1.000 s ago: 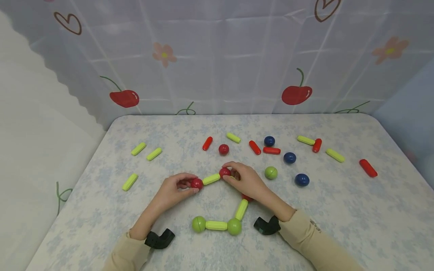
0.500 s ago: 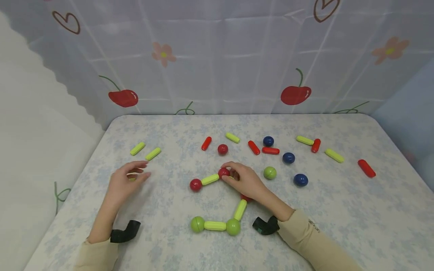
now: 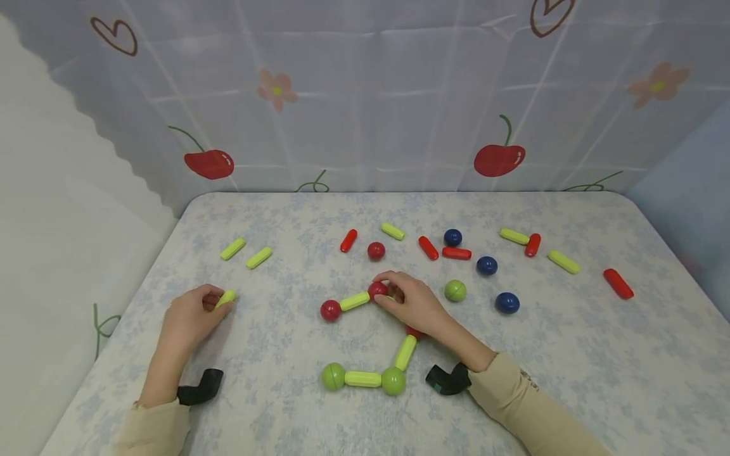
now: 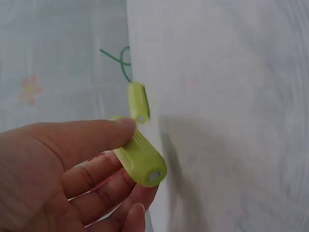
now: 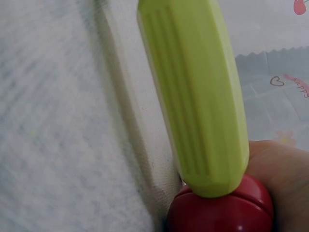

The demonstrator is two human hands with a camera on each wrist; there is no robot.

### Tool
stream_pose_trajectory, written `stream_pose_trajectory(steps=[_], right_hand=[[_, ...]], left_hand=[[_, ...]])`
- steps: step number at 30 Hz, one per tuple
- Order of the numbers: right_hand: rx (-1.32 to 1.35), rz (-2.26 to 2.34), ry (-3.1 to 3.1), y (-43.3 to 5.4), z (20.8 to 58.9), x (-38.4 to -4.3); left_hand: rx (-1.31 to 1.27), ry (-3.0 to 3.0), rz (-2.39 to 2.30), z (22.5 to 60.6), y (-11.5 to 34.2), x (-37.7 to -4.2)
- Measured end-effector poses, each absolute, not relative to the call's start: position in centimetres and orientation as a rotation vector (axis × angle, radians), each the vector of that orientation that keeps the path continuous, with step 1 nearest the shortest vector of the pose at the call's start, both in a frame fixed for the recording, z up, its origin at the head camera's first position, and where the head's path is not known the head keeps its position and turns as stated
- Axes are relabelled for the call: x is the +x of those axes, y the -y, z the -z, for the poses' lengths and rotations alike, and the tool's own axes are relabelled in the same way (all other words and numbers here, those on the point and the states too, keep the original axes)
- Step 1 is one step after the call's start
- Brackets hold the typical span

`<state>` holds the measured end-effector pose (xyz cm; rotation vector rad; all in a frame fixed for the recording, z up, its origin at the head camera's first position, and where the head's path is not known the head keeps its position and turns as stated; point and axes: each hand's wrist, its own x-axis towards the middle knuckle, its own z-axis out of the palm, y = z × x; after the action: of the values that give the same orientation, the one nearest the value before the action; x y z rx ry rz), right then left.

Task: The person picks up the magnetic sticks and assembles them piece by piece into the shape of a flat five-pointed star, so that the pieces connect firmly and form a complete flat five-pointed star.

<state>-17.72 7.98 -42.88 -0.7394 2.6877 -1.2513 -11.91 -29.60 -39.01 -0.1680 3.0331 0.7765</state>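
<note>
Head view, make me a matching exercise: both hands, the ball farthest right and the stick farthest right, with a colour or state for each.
1. Left hand
2. Right hand
3. Ball farthest right
4. Stick farthest right

A. Holding a red ball
B. Red
C. Holding a yellow-green stick
D. Blue

Pairs: 1-C, 2-A, 3-D, 4-B

Wears long beige fabric left sleeve (image 3: 153, 427), plain where visible, lightly creased. Wears matching beige fabric right sleeve (image 3: 533, 408), bearing small dark marking (image 3: 529, 380) near wrist end, too small to read. Also wears black, elbow-shaped left wrist device (image 3: 204, 389) and similar black, elbow-shaped right wrist device (image 3: 450, 384), latter showing small greenish patch (image 3: 438, 384).
</note>
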Motion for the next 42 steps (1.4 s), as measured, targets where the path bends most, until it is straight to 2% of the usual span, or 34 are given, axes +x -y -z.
stream_pose_trajectory(steps=[5,11,27,42], right_hand=[[-0.814,1.224,-2.697,-8.1,42.9,-17.7],[-1.118,1.133,-2.572,-8.1,42.9,-17.8],[-0.994,1.068,-2.667,-7.5,42.7,-18.1],[-1.034,1.186,-2.613,-7.5,43.0,-18.1]], left_hand=[[-0.120,-2.725,-1.314,38.6,26.2,-11.3],[0.024,-2.224,-1.690,40.2,21.5,-10.1],[-0.007,-1.970,-1.754,41.7,18.3,-9.1],[-0.062,-2.007,-1.694,41.8,17.4,-9.6]])
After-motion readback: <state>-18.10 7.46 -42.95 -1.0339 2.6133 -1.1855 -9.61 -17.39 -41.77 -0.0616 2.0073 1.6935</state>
